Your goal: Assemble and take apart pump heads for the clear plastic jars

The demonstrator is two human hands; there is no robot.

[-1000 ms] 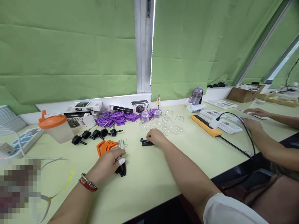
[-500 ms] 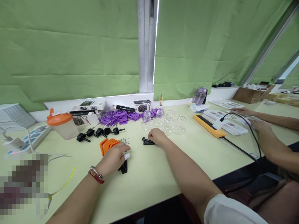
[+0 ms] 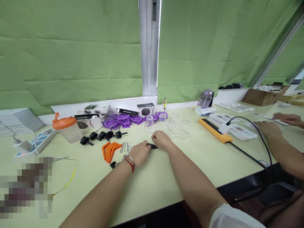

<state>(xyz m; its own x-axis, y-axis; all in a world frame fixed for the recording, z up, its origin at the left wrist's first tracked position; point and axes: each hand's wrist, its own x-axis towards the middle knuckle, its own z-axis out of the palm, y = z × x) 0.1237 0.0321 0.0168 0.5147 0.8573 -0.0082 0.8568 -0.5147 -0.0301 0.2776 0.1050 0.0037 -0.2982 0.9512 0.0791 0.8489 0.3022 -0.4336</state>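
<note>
My left hand [image 3: 139,154], with bracelets at its wrist, is closed at the left end of thin black bars [image 3: 152,146] on the table. Its fingertips are partly hidden, but they grip a bar there. My right hand [image 3: 161,140] rests curled at the bars' other side, finger and thumb together; what they pinch is hidden. More black pieces [image 3: 113,164] show beneath my left wrist. Left of that hand lie orange bent strips [image 3: 110,151] and several long metal screws [image 3: 124,147]. Clear glass cups [image 3: 171,126] stand just beyond my right hand.
Black round parts with stems [image 3: 104,136], purple plastic pieces [image 3: 122,120] and boxes [image 3: 89,122] lie at the back. An orange-lidded cup [image 3: 67,128] stands left. On the right are a yellow power strip [image 3: 215,130], white sheets [image 3: 234,128] and another person's hands [image 3: 268,129].
My left hand has moved right, from the black pieces beside the orange strips to the bars by my right hand. My right hand has stayed almost in place. The other person's hands shifted right.
</note>
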